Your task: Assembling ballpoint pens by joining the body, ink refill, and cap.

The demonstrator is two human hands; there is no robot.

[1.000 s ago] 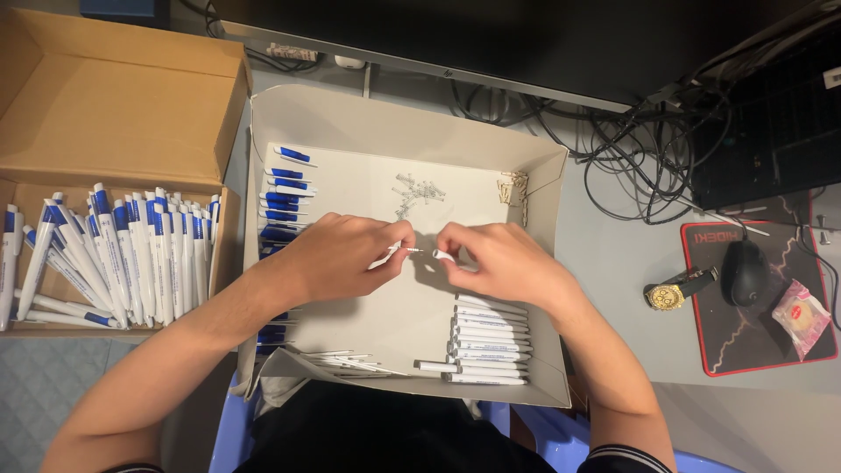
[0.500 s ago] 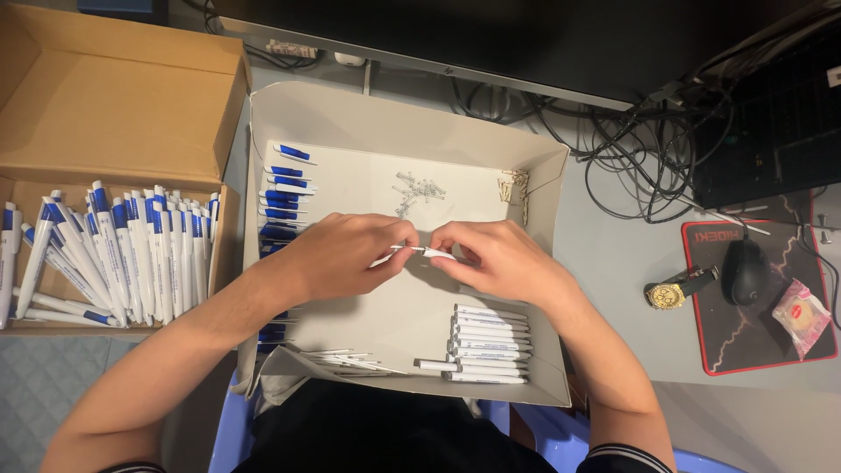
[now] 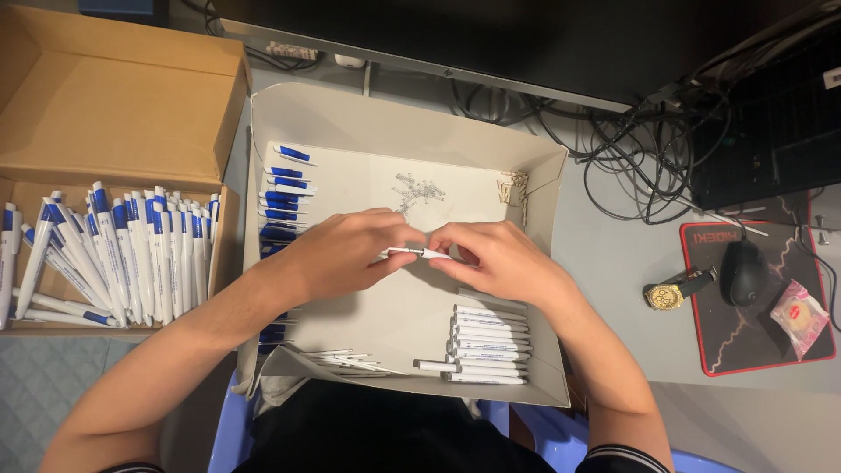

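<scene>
Step in hand, by look of it: pen assembly over white tray (image 3: pixel 534 289). Left hand (image 3: pixel 337 254) and right hand (image 3: pixel 491 258) meet above tray centre, both pinched on one white pen part (image 3: pixel 419 253), fingers curled, neither spread. Next move likely calls for straight push or twist along part's axis. White barrels (image 3: pixel 486 343) stacked at tray's near right; blue clips (image 3: pixel 282 197) along tray's left wall; springs (image 3: pixel 419 190) toward tray's far side. Finished pens (image 3: pixel 123 254) in cardboard box left of tray.
</scene>
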